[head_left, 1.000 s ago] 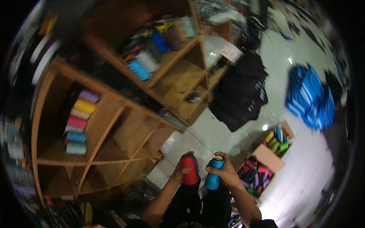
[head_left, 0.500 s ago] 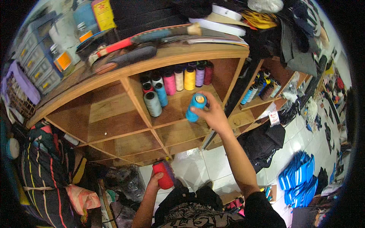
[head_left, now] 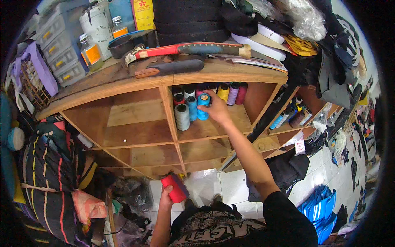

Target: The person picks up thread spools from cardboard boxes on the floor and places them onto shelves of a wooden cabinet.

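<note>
We have our right grip (head_left: pixel 217 109) clamped on a blue cylindrical thread spool (head_left: pixel 203 113) inside the brown wooden shelf (head_left: pixel 205 78); our left grip (head_left: pixel 166 198) is wrapped around a red cylindrical thread spool (head_left: pixel 175 188) outside that shelf.

pale lettering: black shirt (head_left: pixel 230 227) | red flower mark: yellow pack (head_left: pixel 143 18) | reddish print: white tag (head_left: pixel 299 147)

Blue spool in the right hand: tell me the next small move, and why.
Probably lower the blue spool gently onto the compartment floor: the right hand holds it nearly upright inside the shelf, close beside another blue spool, and whether its base touches the wood is hard to tell.
</note>
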`<action>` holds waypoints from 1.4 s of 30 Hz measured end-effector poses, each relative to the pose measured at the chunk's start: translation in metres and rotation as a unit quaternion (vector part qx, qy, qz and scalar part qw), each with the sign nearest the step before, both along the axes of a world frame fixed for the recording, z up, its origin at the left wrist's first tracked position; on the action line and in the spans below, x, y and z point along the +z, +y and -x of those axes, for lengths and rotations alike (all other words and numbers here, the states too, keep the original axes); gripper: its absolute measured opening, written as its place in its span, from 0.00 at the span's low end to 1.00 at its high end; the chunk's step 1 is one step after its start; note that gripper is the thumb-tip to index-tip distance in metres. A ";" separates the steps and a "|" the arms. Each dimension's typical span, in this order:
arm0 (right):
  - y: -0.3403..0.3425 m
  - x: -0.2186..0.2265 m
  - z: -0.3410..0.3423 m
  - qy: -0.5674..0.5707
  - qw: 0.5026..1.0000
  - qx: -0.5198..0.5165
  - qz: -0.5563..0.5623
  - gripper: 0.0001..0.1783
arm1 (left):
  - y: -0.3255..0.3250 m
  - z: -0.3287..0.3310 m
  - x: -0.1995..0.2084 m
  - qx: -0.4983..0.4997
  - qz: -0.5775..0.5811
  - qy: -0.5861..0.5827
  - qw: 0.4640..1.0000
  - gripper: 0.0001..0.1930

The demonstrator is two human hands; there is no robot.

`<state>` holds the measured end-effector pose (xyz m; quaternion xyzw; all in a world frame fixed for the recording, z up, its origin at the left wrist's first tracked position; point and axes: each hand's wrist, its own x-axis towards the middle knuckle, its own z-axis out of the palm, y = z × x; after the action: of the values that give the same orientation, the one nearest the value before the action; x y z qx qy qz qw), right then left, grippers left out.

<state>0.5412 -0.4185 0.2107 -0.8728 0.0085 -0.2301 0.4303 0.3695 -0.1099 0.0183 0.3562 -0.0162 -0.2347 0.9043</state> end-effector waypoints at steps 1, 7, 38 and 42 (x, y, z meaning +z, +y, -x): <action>0.000 -0.002 -0.001 0.007 1.000 -0.002 0.008 0.36 | -0.001 -0.002 0.000 0.003 0.005 0.001 1.000 0.35; -0.011 -0.011 0.006 -0.035 0.999 -0.025 0.015 0.43 | -0.031 -0.009 0.029 -0.007 0.010 -0.026 1.000 0.35; -0.045 -0.025 0.048 -0.024 0.996 -0.051 -0.074 0.30 | -0.129 -0.015 0.051 0.054 -0.093 0.056 0.993 0.20; -0.037 -0.049 0.018 -0.068 0.995 -0.068 -0.035 0.30 | -0.124 -0.008 0.053 0.071 -0.095 0.052 0.992 0.19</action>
<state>0.5228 -0.4556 0.1621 -0.8371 0.0468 -0.3174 0.4430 0.3773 -0.2339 0.0716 0.4282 0.0788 -0.1888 0.8802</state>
